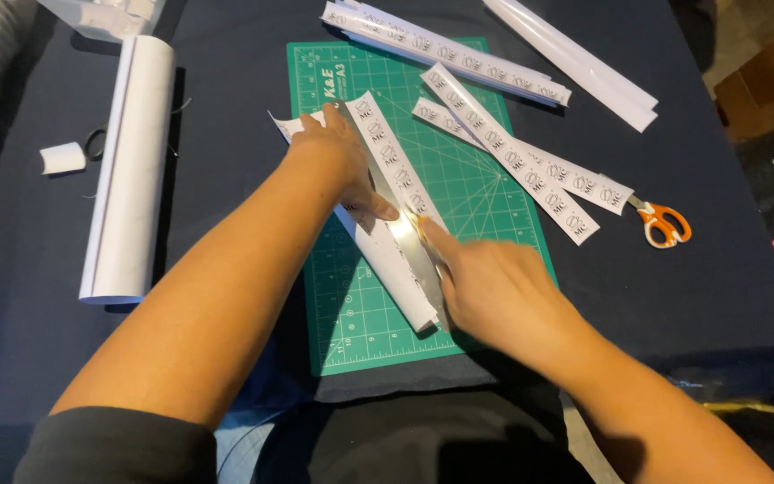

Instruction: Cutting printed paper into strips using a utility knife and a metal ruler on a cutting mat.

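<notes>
While both bare hands work at the middle of a green cutting mat (pixel 485 193), risks gather around one metal ruler (pixel 409 246). Going from nine o'clock: a small curl of white paper (pixel 63 158) lies on the dark table (pixel 20 287), just beside it a long white paper roll (pixel 129 170), with black scissor handles (pixel 95 142) peeking from beneath.

At centre, the left hand (pixel 338 157) presses flat, fingers spread, on the ruler, which lies diagonally across a white printed sheet (pixel 385 260) on the mat. The right hand (pixel 494 282) is clenched around something narrow at the ruler's edge; the tool itself is hidden, so I cannot tell what it is. Its tip sits very near the left thumb (pixel 382 211). If that is a blade, a slip or a ruler skating on the curling paper could probably nick the thumb or spoil the cut.

Toward one and two o'clock lie cut printed strips (pixel 530 175), then orange-handled scissors (pixel 665 222) at three o'clock.
</notes>
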